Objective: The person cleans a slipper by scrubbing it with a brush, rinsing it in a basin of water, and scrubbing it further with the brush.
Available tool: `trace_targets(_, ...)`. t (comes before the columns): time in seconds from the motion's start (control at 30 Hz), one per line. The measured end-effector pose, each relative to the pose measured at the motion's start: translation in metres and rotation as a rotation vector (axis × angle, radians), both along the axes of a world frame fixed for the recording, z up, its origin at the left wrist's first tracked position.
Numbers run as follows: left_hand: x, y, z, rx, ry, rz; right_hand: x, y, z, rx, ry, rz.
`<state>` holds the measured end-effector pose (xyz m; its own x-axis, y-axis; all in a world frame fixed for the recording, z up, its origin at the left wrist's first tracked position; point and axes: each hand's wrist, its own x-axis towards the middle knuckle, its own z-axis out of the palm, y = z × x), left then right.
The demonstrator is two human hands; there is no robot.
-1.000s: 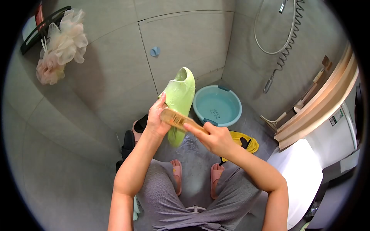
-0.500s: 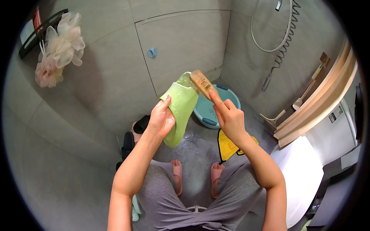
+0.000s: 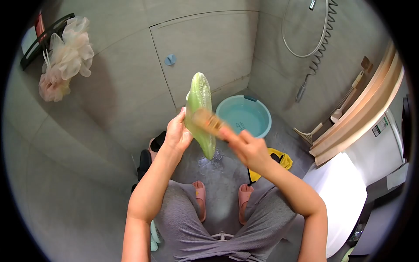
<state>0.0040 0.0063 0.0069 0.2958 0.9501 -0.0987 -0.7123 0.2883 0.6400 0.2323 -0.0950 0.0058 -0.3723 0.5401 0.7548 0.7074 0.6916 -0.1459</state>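
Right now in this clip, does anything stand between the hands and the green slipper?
The left hand grips the green slipper with nothing visible between them. Between the right hand and the slipper is the wooden brush it holds, its blurred head overlapping the slipper in view.

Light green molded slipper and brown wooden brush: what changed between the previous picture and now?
The light green molded slipper has turned edge-on, patterned side facing right; the brown wooden brush has moved down and left. The left hand and right hand keep their grips; the round blue basin stayed put.
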Motion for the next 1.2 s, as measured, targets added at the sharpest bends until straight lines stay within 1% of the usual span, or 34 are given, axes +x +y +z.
trace_targets(0.03, 0.001, -0.003, 0.004, 0.001, 0.003, -0.003, -0.004, -0.002, 0.002, 0.001, 0.003, -0.003)
trace_targets(0.1, 0.001, -0.016, 0.018, -0.07, -0.04, -0.155, -0.015, -0.003, 0.005, -0.039, -0.071, 0.035)
trace_targets(0.13, 0.008, -0.025, 0.027, -0.08, 0.089, -0.066, -0.018, -0.001, 0.006, -0.026, -0.064, 0.038)
trace_targets(0.23, 0.017, -0.028, 0.021, -0.014, 0.141, -0.096, -0.022, -0.003, 0.012, 0.033, -0.059, 0.072)
trace_targets(0.27, 0.018, -0.026, 0.018, 0.005, 0.112, -0.146, -0.024, -0.004, 0.013, 0.033, -0.06, 0.069)
trace_targets(0.3, 0.018, -0.024, 0.01, 0.005, 0.114, -0.152, -0.027, -0.004, 0.014, 0.037, 0.013, 0.07)
trace_targets(0.33, 0.019, -0.022, 0.0, 0.055, 0.039, -0.221, -0.028, -0.004, 0.016, 0.043, 0.086, 0.071)
trace_targets(0.37, 0.02, -0.018, -0.009, 0.106, -0.036, -0.288, -0.027, -0.002, 0.017, 0.046, 0.088, 0.066)
trace_targets(0.4, 0.026, -0.018, -0.006, 0.159, -0.052, -0.279, -0.027, 0.002, 0.019, 0.026, 0.193, 0.003)
trace_targets(0.43, 0.027, -0.019, -0.003, 0.161, -0.052, -0.279, -0.027, 0.007, 0.022, 0.005, 0.297, -0.059)
trace_targets(0.47, 0.028, -0.021, 0.0, 0.099, -0.054, -0.264, -0.023, 0.011, 0.026, -0.057, 0.33, -0.124)
trace_targets(0.53, 0.03, -0.027, 0.009, 0.006, -0.035, -0.209, -0.024, 0.013, 0.019, -0.028, 0.33, -0.13)
trace_targets(0.57, 0.031, -0.026, 0.006, 0.012, -0.035, -0.209, -0.026, 0.013, 0.016, 0.003, 0.333, -0.133)
trace_targets(0.63, 0.031, -0.02, -0.014, 0.025, -0.152, -0.114, -0.035, 0.002, 0.015, -0.025, 0.294, -0.088)
trace_targets(0.67, 0.029, -0.011, -0.023, 0.101, -0.212, -0.125, -0.039, -0.002, 0.017, -0.027, 0.242, -0.034)
trace_targets(0.7, 0.028, -0.014, -0.021, 0.098, -0.208, -0.126, -0.041, -0.004, 0.017, -0.032, 0.192, 0.019)
trace_targets(0.77, 0.025, -0.02, -0.014, 0.038, -0.19, -0.12, -0.034, 0.007, 0.014, -0.038, 0.194, -0.03)
trace_targets(0.83, 0.025, -0.019, -0.012, 0.069, -0.166, -0.122, -0.03, 0.015, 0.018, -0.128, 0.304, -0.141)
trace_targets(0.9, 0.027, -0.019, -0.011, 0.054, -0.196, -0.083, -0.034, 0.011, 0.012, -0.097, 0.305, -0.119)
trace_targets(0.93, 0.025, -0.014, -0.016, 0.108, -0.22, -0.081, -0.04, 0.003, 0.009, -0.077, 0.279, -0.024)
trace_targets(0.97, 0.022, -0.009, -0.02, 0.106, -0.218, -0.083, -0.044, -0.004, 0.007, -0.058, 0.254, 0.068)
trace_targets(1.0, 0.02, -0.007, -0.017, 0.196, -0.278, -0.17, -0.043, -0.015, 0.017, -0.182, 0.115, 0.038)
trace_targets(1.03, 0.019, -0.008, -0.016, 0.284, -0.339, -0.257, -0.04, -0.011, 0.016, -0.188, 0.118, 0.034)
trace_targets(1.07, 0.016, -0.013, -0.015, 0.146, -0.34, -0.274, -0.037, 0.0, 0.016, -0.165, 0.192, -0.011)
trace_targets(1.1, 0.019, -0.014, -0.014, 0.146, -0.341, -0.273, -0.032, 0.01, 0.017, -0.138, 0.262, -0.054)
trace_targets(1.13, 0.022, -0.012, -0.012, 0.092, -0.273, -0.258, -0.026, 0.017, 0.019, -0.216, 0.31, -0.11)
trace_targets(1.17, 0.024, -0.012, -0.01, 0.037, -0.207, -0.242, -0.021, 0.021, 0.019, -0.215, 0.306, -0.106)
trace_targets(1.2, 0.026, -0.019, 0.001, 0.002, -0.122, -0.154, -0.018, 0.025, 0.018, -0.197, 0.388, -0.099)
